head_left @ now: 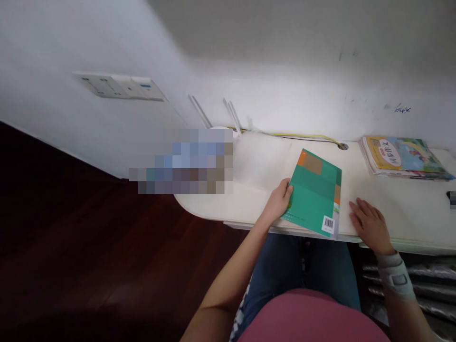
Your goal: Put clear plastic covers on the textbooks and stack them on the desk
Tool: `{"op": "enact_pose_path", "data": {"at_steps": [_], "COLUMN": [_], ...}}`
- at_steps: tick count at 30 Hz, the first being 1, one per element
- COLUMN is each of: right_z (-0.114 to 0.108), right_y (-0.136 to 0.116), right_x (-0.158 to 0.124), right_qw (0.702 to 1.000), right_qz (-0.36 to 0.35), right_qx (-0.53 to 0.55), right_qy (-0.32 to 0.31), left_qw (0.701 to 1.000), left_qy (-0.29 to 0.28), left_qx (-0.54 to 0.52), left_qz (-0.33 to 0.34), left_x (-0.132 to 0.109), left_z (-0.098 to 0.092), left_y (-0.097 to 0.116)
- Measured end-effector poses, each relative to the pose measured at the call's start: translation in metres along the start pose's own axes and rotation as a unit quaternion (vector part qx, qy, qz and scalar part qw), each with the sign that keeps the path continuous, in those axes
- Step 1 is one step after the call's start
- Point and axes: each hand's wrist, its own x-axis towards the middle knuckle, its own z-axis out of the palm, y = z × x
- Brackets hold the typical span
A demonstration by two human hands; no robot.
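Note:
A green book (315, 190) with orange and tan squares and a barcode lies back cover up near the front edge of a white desk (260, 166). My left hand (280, 202) grips the book's left edge, fingers curled over it. My right hand (368, 223) rests flat on the desk just right of the book, fingers stretched out and holding nothing. A grey band wraps that wrist.
A stack of colourful picture books (404, 156) lies at the desk's back right. A yellow and black cable (302, 137) runs along the wall to a hole in the desk. A white router with antennas (217, 121) stands at the back left. Wall sockets (121, 86) sit above dark wooden floor (89, 251).

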Motion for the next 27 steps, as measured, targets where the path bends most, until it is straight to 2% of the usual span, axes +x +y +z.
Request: {"op": "enact_pose_path", "data": {"at_steps": [5,9,14,20,27], "right_z": [0.001,0.002,0.000,-0.001,0.001], "right_y": [0.001,0.002,0.001,0.001,0.001], "right_x": [0.000,0.000,0.001,0.001,-0.001], "right_qw": [1.000,1.000,1.000,1.000,1.000], "right_qz": [-0.005,-0.004,-0.005,0.000,0.002], "right_qx": [0.002,0.004,0.001,-0.001,-0.001], "right_qy": [-0.002,-0.005,-0.009,-0.011,-0.009], "left_qw": [0.997,0.993,0.989,0.970,0.976], "left_qy": [0.007,0.016,0.021,0.011,0.030], "left_qx": [0.081,0.116,0.149,0.239,0.199], "left_qz": [0.006,0.006,-0.014,-0.044,-0.084], "left_x": [0.009,0.014,0.014,0.011,0.011], "left_z": [0.016,0.019,0.009,-0.005,-0.025], "left_y": [-0.009,-0.021,-0.028,-0.029,-0.043]}}
